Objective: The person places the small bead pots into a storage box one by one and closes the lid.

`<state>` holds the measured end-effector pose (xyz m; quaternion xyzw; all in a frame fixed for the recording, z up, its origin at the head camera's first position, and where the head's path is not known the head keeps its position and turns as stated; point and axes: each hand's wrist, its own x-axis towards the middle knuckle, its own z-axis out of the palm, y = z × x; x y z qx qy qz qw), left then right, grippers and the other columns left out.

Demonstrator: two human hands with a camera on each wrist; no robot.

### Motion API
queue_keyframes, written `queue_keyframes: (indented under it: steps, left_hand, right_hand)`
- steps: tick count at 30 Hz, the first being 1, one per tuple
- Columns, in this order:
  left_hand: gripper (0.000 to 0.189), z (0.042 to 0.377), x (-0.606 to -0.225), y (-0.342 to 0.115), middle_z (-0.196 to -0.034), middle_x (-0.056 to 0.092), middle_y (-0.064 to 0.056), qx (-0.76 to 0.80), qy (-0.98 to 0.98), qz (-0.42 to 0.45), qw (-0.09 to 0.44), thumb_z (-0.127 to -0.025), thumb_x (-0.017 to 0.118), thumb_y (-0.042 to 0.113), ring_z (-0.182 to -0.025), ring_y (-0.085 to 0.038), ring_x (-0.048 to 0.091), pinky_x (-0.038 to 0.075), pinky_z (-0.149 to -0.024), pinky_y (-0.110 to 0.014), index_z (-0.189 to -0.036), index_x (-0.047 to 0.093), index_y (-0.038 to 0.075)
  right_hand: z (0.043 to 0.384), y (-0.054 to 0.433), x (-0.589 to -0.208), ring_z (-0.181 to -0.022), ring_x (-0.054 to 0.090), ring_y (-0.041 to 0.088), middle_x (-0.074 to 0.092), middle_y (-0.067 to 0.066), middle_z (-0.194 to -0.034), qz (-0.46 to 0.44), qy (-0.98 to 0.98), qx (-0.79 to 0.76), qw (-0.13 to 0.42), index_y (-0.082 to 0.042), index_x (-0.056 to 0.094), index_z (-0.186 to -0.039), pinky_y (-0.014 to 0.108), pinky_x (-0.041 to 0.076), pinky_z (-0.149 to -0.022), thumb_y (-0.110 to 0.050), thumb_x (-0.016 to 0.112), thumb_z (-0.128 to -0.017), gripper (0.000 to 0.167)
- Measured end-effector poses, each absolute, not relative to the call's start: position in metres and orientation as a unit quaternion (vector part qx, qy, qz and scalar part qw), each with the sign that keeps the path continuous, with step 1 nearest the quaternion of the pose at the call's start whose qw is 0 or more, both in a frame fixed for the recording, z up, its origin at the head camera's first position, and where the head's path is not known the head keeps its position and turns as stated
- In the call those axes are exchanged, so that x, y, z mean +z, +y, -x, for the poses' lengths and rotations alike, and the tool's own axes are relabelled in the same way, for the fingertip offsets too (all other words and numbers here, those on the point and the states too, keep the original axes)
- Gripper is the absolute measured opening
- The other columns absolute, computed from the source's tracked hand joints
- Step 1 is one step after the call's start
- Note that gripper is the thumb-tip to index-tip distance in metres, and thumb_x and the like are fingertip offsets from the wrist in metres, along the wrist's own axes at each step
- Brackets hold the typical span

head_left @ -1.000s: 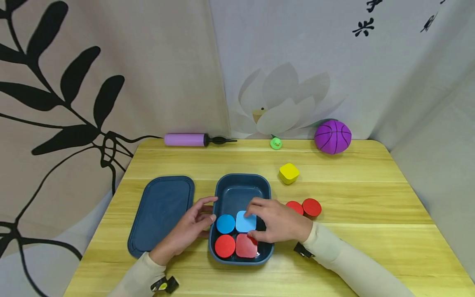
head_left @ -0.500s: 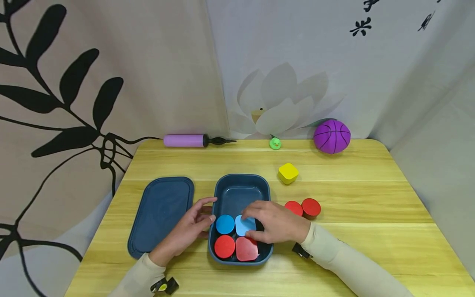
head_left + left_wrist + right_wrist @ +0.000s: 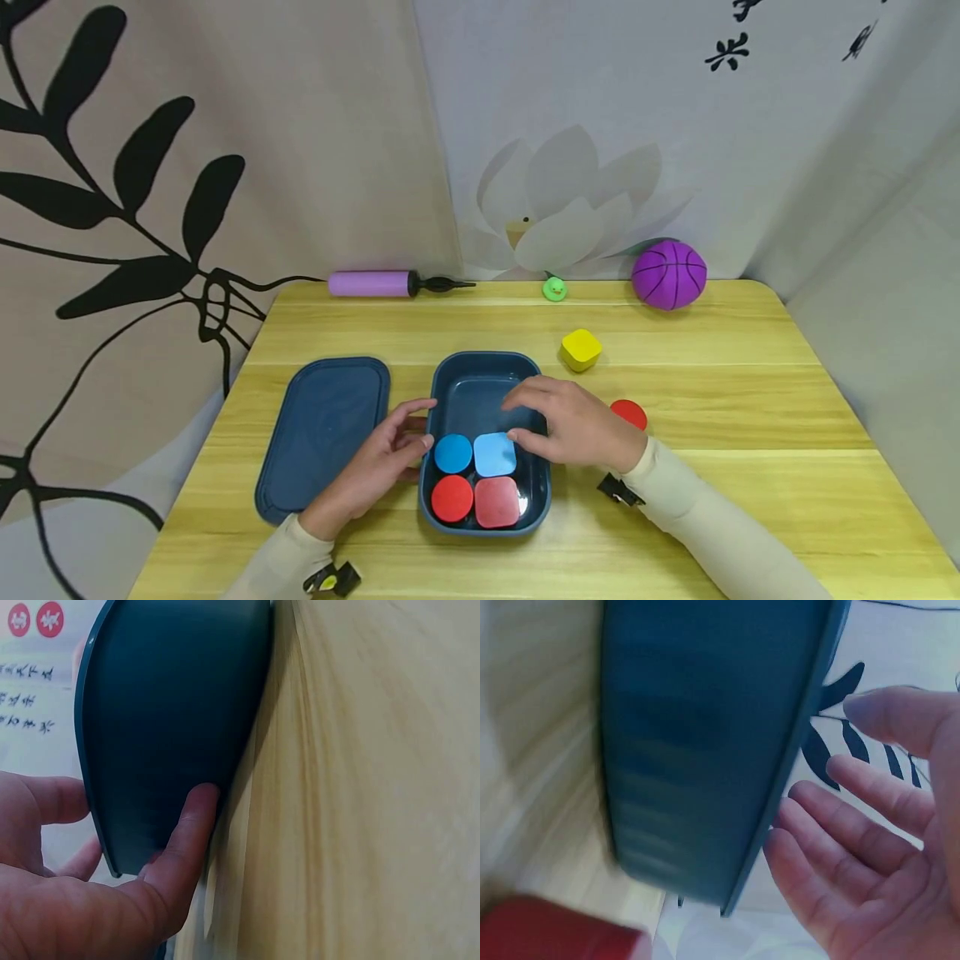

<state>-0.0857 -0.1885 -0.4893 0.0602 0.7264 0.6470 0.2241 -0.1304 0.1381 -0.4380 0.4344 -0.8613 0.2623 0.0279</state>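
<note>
A dark blue box (image 3: 486, 385) stands open-topped on the table. Inside it lie a blue round block (image 3: 453, 453), a light blue square block (image 3: 495, 455), a red round block (image 3: 452, 498) and a pinkish-red square block (image 3: 497, 502). My left hand (image 3: 369, 475) rests against the box's left side; in the left wrist view its thumb (image 3: 193, 825) lies along the outer wall and other fingertips are at the rim. My right hand (image 3: 577, 423) hovers over the right rim with nothing between its fingers; the right wrist view shows that palm (image 3: 900, 900) with spread, relaxed fingers.
A dark blue lid (image 3: 330, 429) lies left of the box. A yellow block (image 3: 581, 350) and a red round block (image 3: 628, 413) sit to the right. Along the back are a purple pump (image 3: 371, 283), a small green duck toy (image 3: 554, 289) and a purple ball (image 3: 670, 275).
My right hand has let go of the light blue square block, which stays in the box, and has lifted up and to the right. The left hand keeps its place.
</note>
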Motion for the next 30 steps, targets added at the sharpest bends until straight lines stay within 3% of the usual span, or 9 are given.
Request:
queue_keyframes:
  steps: [4, 13, 22, 30]
  left_hand:
    - [0.056, 0.085, -0.49, -0.189, -0.151, 0.047, -0.024, 0.648, 0.725, -0.06, 0.224, -0.111, 0.058, 0.026, -0.119, -0.03, 0.062, 0.063, -0.082, -0.042, -0.163, 0.036, 0.023]
    - [0.057, 0.086, -0.49, -0.189, -0.151, 0.047, -0.025, 0.648, 0.725, -0.059, 0.224, -0.111, 0.058, 0.027, -0.12, -0.031, 0.061, 0.064, -0.082, -0.042, -0.163, 0.036, 0.023]
    - [0.057, 0.085, -0.49, -0.19, -0.151, 0.047, -0.024, 0.652, 0.723, -0.059, 0.221, -0.111, 0.058, 0.027, -0.121, -0.03, 0.061, 0.064, -0.081, -0.042, -0.163, 0.036, 0.022]
    - [0.056, 0.085, -0.491, -0.19, -0.151, 0.048, -0.024, 0.656, 0.718, -0.058, 0.224, -0.111, 0.057, 0.026, -0.124, -0.031, 0.06, 0.063, -0.083, -0.043, -0.163, 0.036, 0.024]
  right_hand:
    - [0.134, 0.15, -0.435, -0.116, 0.07, 0.016, 0.074, -0.003, -0.123, -0.398, -0.874, 0.277, 0.034, -0.016, 0.074, -0.12, 0.038, 0.059, -0.1, -0.033, 0.077, -0.098, 0.028]
    - [0.144, 0.189, -0.436, -0.106, 0.072, 0.02, 0.077, 0.0, -0.118, -0.35, -0.872, 0.333, 0.079, -0.012, 0.075, -0.119, 0.041, 0.062, -0.085, -0.02, 0.081, -0.094, 0.027]
    - [0.147, 0.228, -0.446, -0.113, 0.07, 0.017, 0.074, -0.005, -0.123, -0.277, -0.895, 0.344, 0.063, -0.017, 0.073, -0.125, 0.045, 0.062, -0.092, -0.019, 0.081, -0.094, 0.032]
    - [0.14, 0.253, -0.462, -0.115, 0.07, 0.032, 0.073, 0.009, -0.129, -0.238, -0.912, 0.333, 0.031, -0.01, 0.071, -0.13, 0.052, 0.059, -0.096, -0.019, 0.082, -0.094, 0.039]
